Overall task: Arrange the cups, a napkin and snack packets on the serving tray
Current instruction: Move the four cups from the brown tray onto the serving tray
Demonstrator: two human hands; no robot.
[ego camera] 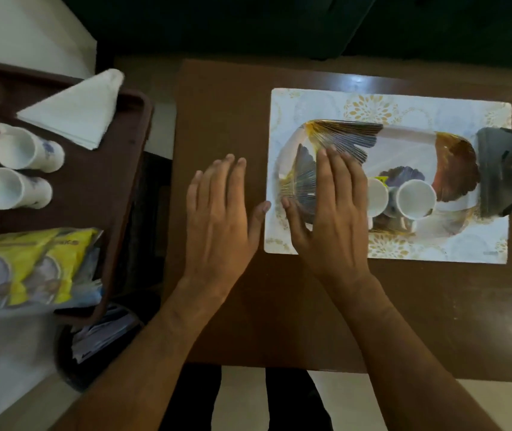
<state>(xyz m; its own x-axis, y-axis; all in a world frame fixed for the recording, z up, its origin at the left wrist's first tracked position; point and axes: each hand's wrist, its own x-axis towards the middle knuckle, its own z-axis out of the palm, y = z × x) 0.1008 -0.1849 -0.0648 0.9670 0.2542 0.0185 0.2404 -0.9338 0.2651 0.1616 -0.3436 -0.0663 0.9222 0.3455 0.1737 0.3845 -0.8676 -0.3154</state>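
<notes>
Four cups [415, 199]; two hands [332, 206]

Patterned placemat [472, 247] on brown table [226, 98]; dark object [509, 172] at mat's right edge.

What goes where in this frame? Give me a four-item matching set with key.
Things:
1. folded white napkin
2. yellow snack packet
3. patterned oval serving tray
4. left hand

Places:
A. on the floral placemat
B. over bare brown tabletop
C. far end of the dark brown tray
D. near end of the dark brown tray

Pairs: 1-C, 2-D, 3-A, 4-B
</notes>
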